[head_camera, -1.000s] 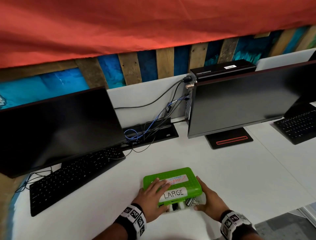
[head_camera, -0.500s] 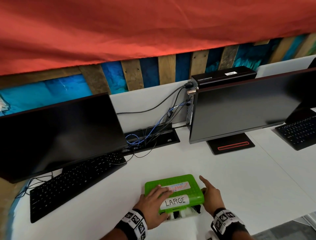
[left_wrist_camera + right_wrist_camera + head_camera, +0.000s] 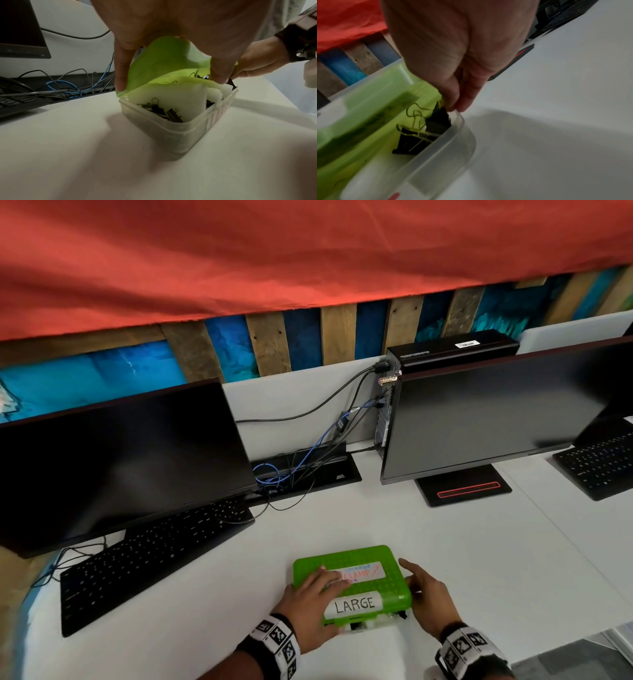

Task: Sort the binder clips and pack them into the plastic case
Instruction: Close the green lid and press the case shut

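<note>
The plastic case [image 3: 380, 623] stands on the white desk near me, its green lid [image 3: 376, 556] labelled LARGE and lying almost down on the translucent base [image 3: 171, 129]. My left hand [image 3: 315, 597] rests flat on the lid, fingers spread; from below, the lid [image 3: 164, 56] still stands ajar. Black binder clips [image 3: 164, 112] lie in a compartment between white dividers [image 3: 188, 97]. My right hand [image 3: 424, 594] is at the case's right side. Its thumb and a fingertip [image 3: 464, 102] pinch a black clip [image 3: 439, 120] at the near right corner, under the lid [image 3: 368, 108].
A black keyboard [image 3: 154, 556] and a dark monitor [image 3: 113, 460] stand to the left. A cable tray [image 3: 308, 470] with loose wires is behind. A second monitor [image 3: 486, 419] on a flat base [image 3: 462, 491] and another keyboard [image 3: 596, 463] are at the right. The desk's edge [image 3: 582, 652] runs front right.
The lid has come down closer to the base under my left hand. My right hand has shifted from the front corner up along the case's right side.
</note>
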Demonstrator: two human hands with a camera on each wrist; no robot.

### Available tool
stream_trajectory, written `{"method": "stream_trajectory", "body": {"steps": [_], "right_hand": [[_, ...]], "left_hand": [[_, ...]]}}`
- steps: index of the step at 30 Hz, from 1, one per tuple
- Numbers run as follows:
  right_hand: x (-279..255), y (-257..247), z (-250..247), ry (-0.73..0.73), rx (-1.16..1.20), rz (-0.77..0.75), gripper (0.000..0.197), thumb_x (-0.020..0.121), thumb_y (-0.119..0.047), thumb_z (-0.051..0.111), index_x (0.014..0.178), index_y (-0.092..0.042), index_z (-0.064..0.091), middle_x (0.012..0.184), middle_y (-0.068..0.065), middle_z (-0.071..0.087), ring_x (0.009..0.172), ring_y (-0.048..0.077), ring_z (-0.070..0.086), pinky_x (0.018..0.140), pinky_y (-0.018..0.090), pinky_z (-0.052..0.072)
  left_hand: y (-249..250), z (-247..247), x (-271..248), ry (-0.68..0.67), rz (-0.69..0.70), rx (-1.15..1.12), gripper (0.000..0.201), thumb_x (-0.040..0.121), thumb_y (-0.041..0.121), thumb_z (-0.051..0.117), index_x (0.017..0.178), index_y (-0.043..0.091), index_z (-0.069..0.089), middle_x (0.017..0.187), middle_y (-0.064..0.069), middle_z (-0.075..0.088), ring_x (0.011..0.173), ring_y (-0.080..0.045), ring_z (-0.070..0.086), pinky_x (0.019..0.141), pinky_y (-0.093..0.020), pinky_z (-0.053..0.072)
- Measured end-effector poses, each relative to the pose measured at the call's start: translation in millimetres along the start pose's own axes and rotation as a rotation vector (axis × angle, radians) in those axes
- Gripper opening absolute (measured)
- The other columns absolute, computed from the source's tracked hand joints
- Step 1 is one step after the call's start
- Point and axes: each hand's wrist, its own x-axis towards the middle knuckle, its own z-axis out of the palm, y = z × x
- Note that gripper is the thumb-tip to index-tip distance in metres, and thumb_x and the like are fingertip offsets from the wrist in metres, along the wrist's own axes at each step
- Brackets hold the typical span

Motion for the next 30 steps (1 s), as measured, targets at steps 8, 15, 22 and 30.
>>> {"method": "stream_trajectory", "body": {"steps": [8, 15, 22, 30], "right_hand": [[-13.3, 18.7, -8.8, -0.192, -0.003, -0.158, 0.091, 0.061, 0.016, 0.047, 0.13, -0.041, 0.03, 0.122, -0.018, 0.027, 0.101, 0.003, 0.055, 0.097, 0.019, 0.047], [-16.7, 23.5, -13.5, -0.243, -0.185, -0.274, 0.093, 0.071, -0.028, 0.073, 0.143, -0.041, 0.016, 0.142, -0.026, 0.013, 0.123, -0.006, 0.037, 0.099, 0.012, 0.037], [-9.9, 19.5, -3.3, -0.171, -0.513, -0.639, 0.084, 0.067, -0.042, 0.078, 0.139, -0.039, 0.034, 0.143, -0.012, 0.036, 0.128, 0.012, 0.035, 0.098, 0.028, 0.047], [-23.3, 34.3, -4.7, -0.244, -0.922, -0.651, 0.081, 0.08, -0.036, 0.058, 0.148, -0.018, 0.019, 0.157, 0.004, 0.011, 0.143, 0.019, 0.014, 0.115, 0.039, 0.009]], "left_hand": [[-2.3, 8.4, 4.0, -0.076, 0.003, -0.052, 0.076, 0.077, 0.045, 0.065, 0.137, 0.045, 0.019, 0.148, 0.019, 0.013, 0.142, -0.01, 0.001, 0.105, -0.052, 0.033], [3.0, 10.8, 4.8, -0.121, -0.036, 0.026, 0.084, 0.074, 0.046, 0.069, 0.139, 0.042, 0.017, 0.149, 0.016, 0.009, 0.142, -0.013, -0.001, 0.107, -0.064, 0.019], [0.8, 12.2, 3.4, -0.143, 0.0, 0.158, 0.084, 0.075, 0.041, 0.069, 0.14, 0.039, 0.014, 0.15, 0.012, 0.008, 0.143, -0.018, 0.001, 0.106, -0.07, 0.012], [-0.1, 17.3, 1.6, -0.139, 0.025, 0.23, 0.083, 0.081, 0.044, 0.061, 0.142, 0.039, 0.005, 0.152, 0.009, 0.003, 0.144, -0.02, -0.003, 0.106, -0.07, 0.007]]}}
